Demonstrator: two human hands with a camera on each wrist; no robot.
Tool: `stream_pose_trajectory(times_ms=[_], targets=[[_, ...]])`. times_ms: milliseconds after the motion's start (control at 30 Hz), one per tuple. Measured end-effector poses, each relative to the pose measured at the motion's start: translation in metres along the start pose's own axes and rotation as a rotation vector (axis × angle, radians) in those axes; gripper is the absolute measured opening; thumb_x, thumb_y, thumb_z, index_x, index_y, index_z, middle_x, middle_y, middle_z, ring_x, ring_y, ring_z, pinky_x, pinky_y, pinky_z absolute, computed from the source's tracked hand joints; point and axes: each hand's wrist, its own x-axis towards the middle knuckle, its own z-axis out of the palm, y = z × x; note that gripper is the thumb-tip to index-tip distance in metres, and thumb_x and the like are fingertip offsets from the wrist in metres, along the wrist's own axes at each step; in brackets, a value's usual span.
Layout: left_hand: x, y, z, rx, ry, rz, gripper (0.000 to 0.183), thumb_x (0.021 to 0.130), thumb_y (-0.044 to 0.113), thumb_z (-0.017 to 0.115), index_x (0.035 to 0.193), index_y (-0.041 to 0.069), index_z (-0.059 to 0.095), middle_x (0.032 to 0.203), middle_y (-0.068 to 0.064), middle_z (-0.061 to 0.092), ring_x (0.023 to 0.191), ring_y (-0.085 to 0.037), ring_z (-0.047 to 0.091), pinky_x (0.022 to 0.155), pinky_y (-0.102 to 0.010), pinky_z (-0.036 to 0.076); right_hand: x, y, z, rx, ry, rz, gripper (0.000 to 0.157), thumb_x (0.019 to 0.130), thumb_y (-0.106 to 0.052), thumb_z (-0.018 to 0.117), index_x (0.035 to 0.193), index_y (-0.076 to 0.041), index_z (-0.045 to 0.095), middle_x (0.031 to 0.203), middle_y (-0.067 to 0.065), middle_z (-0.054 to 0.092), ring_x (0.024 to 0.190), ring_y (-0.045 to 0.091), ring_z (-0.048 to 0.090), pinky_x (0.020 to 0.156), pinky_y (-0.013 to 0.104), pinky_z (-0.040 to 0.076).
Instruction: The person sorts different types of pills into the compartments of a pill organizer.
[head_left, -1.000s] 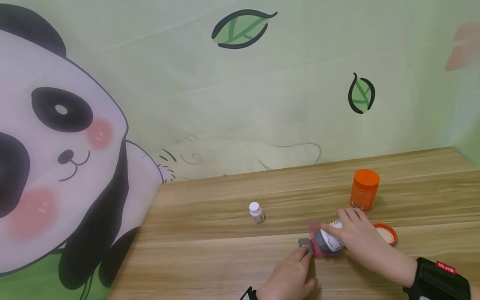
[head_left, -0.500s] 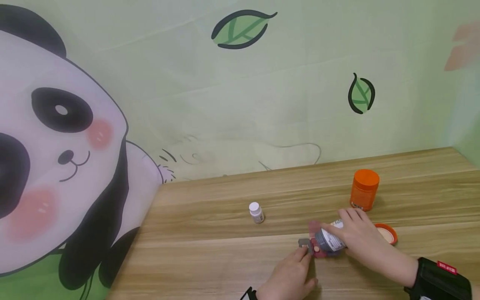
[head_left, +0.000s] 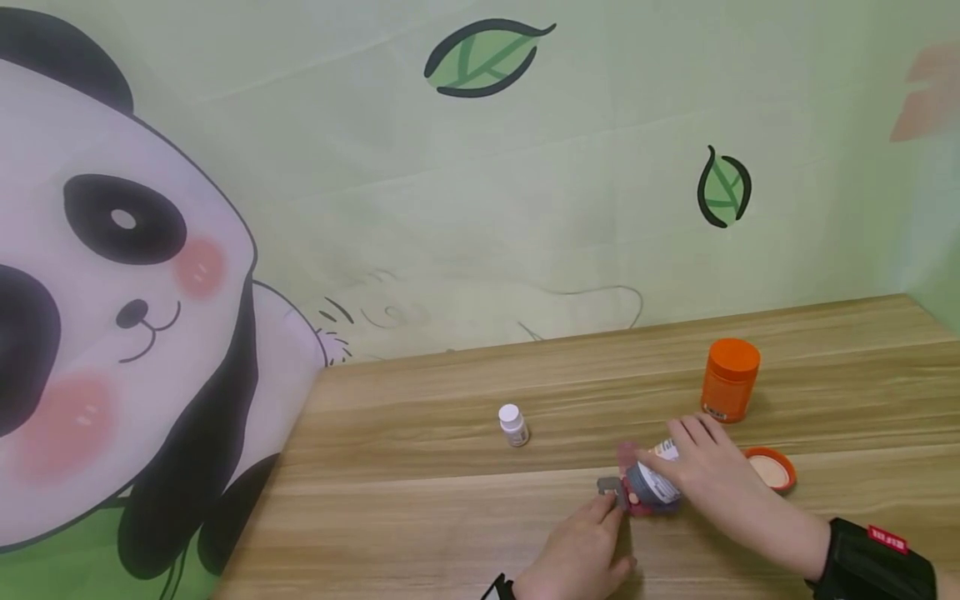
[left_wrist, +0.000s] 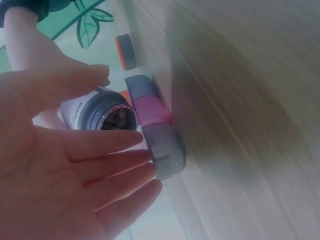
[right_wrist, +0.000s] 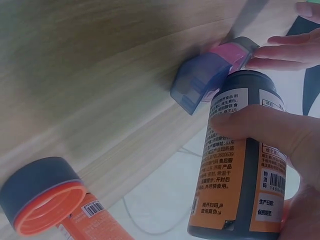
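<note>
A small pill box [head_left: 611, 485] with grey, pink and blue-purple compartments lies on the table, a pink lid [head_left: 627, 454] raised behind it. Straight fingers of my left hand [head_left: 573, 550] touch its grey end, as the left wrist view shows. My right hand [head_left: 712, 475] grips a dark pill bottle [right_wrist: 235, 165] with an orange and white label. The bottle is tilted, its uncapped mouth over the box. Brown tablets [left_wrist: 119, 119] are visible inside the mouth. A small pale tablet [head_left: 633, 498] shows at the pink compartment; the bottle covers part of the box.
An orange jar [head_left: 730, 382] stands at the back right. Near my right forearm lies an orange-rimmed cap [head_left: 771, 469], inside up. A small white bottle [head_left: 513, 427] stands left of the box. Behind the wooden table [head_left: 375, 500] is a panda-printed backdrop [head_left: 450, 208].
The bottle and my right hand have shifted slightly left. A pale tablet has come into sight at the pink compartment since one second ago. My left hand stays in place.
</note>
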Motion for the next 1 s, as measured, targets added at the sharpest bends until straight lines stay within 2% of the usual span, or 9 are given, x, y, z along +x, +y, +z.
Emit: stream_pose_trajectory(times_ms=[167,267,333,467,533,600,733,1000], targets=[[0.001,0.0,0.001,-0.006,-0.007,-0.009,0.054,0.083,0.038,0.058,0.124,0.006,0.048,0.132,-0.007,0.043,0.119,-0.015,0.042,0.094,-0.025,0.038,-0.001,0.001,-0.002,0.005,-0.02,0.019,0.044,0.068,0.002,0.041,0.095,-0.02,0.067,0.088,0.021,0.046,0.08,0.036,0.045,0.075,0.051,0.041],[0.001,0.0,0.001,-0.011,-0.014,-0.013,0.054,0.083,0.039,0.058,0.125,0.007,0.048,0.133,-0.006,0.042,0.119,-0.015,0.041,0.094,-0.026,0.038,-0.004,0.002,-0.002,0.013,-0.053,0.037,0.044,0.064,0.006,0.052,0.096,-0.021,0.067,0.089,0.021,0.047,0.082,0.036,0.045,0.076,0.052,0.04],[0.001,0.0,0.001,-0.011,-0.016,-0.014,0.054,0.083,0.039,0.058,0.125,0.007,0.048,0.133,-0.006,0.042,0.119,-0.015,0.041,0.094,-0.026,0.038,-0.006,0.002,-0.002,0.04,-0.095,0.059,0.047,0.059,0.005,0.064,0.099,-0.02,0.066,0.09,0.021,0.047,0.083,0.037,0.045,0.077,0.052,0.04],[0.001,0.0,0.001,-0.017,-0.015,-0.014,0.053,0.083,0.038,0.058,0.125,0.007,0.048,0.133,-0.005,0.042,0.119,-0.015,0.041,0.095,-0.025,0.037,-0.011,0.003,-0.004,0.133,-0.208,0.152,0.062,0.048,-0.01,0.083,0.106,-0.015,0.062,0.092,0.018,0.048,0.086,0.036,0.046,0.079,0.051,0.039],[0.001,0.001,0.002,-0.023,-0.015,-0.016,0.053,0.083,0.038,0.058,0.125,0.007,0.048,0.133,-0.005,0.042,0.119,-0.015,0.041,0.095,-0.025,0.037,-0.014,0.004,-0.004,0.179,-0.258,0.208,0.068,0.045,-0.018,0.085,0.108,-0.014,0.059,0.092,0.016,0.049,0.087,0.034,0.047,0.079,0.05,0.039],[0.001,0.001,0.002,-0.023,-0.017,-0.017,0.053,0.083,0.038,0.058,0.125,0.007,0.048,0.133,-0.005,0.042,0.12,-0.015,0.041,0.095,-0.025,0.036,-0.017,0.005,-0.003,0.215,-0.272,0.262,0.066,0.048,-0.02,0.084,0.108,-0.015,0.058,0.091,0.014,0.05,0.085,0.032,0.047,0.077,0.048,0.04],[0.001,0.001,0.002,-0.02,-0.01,-0.015,0.054,0.083,0.038,0.058,0.125,0.007,0.048,0.133,-0.006,0.042,0.12,-0.015,0.041,0.096,-0.024,0.036,-0.023,0.008,0.0,0.283,-0.237,0.344,0.062,0.05,-0.019,0.082,0.107,-0.013,0.059,0.091,0.012,0.05,0.082,0.028,0.048,0.072,0.044,0.041],[0.0,0.0,0.001,-0.048,-0.009,-0.025,0.053,0.082,0.037,0.058,0.125,0.007,0.048,0.133,-0.005,0.042,0.119,-0.015,0.041,0.095,-0.024,0.036,-0.032,0.01,0.004,0.459,-0.079,0.46,0.066,0.05,-0.015,0.083,0.109,-0.013,0.054,0.094,0.008,0.053,0.083,0.021,0.049,0.064,0.036,0.042]])
